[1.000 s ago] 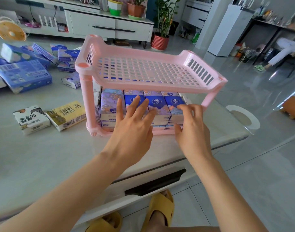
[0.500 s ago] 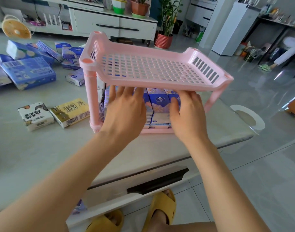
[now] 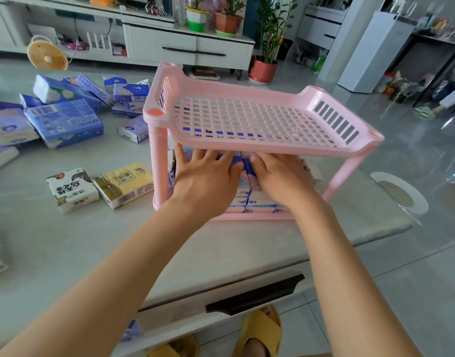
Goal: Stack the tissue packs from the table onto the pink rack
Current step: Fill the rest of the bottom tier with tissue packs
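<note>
At frame centre, my left hand point(image 3: 208, 184) and right hand point(image 3: 280, 179), flat and gripping nothing, press tissue packs point(image 3: 249, 199) into the pink rack's point(image 3: 247, 119) lower tier; next, the loose packs point(image 3: 64, 119) upper left.

The rack point(image 3: 247, 119) stands on the counter point(image 3: 66, 240); tissue packs point(image 3: 249, 199) sit in its lower tier. At its 9 o'clock lie two packs point(image 3: 102, 186) side by side; at 10 o'clock, a loose pile point(image 3: 66, 117)
</note>
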### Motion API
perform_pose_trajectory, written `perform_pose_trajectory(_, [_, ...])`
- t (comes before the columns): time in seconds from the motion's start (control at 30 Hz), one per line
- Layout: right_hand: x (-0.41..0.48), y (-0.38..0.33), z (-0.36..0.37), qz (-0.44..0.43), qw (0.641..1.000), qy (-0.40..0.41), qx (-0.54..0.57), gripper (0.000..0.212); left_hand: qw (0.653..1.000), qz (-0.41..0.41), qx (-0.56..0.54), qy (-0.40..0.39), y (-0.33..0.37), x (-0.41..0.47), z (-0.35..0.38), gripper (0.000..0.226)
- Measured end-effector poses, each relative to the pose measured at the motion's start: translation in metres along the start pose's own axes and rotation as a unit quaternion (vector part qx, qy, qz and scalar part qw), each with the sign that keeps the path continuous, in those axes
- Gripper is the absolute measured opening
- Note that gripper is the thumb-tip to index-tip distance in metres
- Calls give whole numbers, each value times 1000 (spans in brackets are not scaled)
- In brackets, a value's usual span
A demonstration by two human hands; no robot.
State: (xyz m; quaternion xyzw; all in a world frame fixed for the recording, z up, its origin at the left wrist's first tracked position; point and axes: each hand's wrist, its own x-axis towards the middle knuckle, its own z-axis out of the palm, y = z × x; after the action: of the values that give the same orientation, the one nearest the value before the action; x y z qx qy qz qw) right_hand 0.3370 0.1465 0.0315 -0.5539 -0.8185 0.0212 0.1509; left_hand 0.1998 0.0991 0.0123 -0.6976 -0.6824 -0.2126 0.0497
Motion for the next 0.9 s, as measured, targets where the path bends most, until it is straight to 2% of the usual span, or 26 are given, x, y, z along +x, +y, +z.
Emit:
perform_pose_trajectory(0.1, [3,2,6,-4,1000,17,-1,40,1000,-3,9,-2,1,1,1,76])
perform_pose_trajectory(0.3, [3,2,11,2,999,22,-24,44,999,-3,45,-21,4,-1,0,81])
perform_pose_trajectory(0.47, [4,3,11,3,999,40,-17,41,998,-3,44,-53,3,-1,-1,63])
perform_pose_trajectory(0.6, [-1,1,2,-20,987,130,96,34,998,25,-55,32,2,-4,-14,59])
perform_pose_trajectory(0.73, [-26,-15,-2,-62,982,169,53,40,981,91,-152,76,-2,-32,-29,40])
perform_pose_trajectory(0.8, [-45,-30,4,-102,976,184,54,38,967,82,-230,74,-7,-51,-37,39])
perform_pose_trajectory(0.9, [-72,-66,10,-158,961,183,133,29,946,54,-303,103,-23,-77,-54,40])
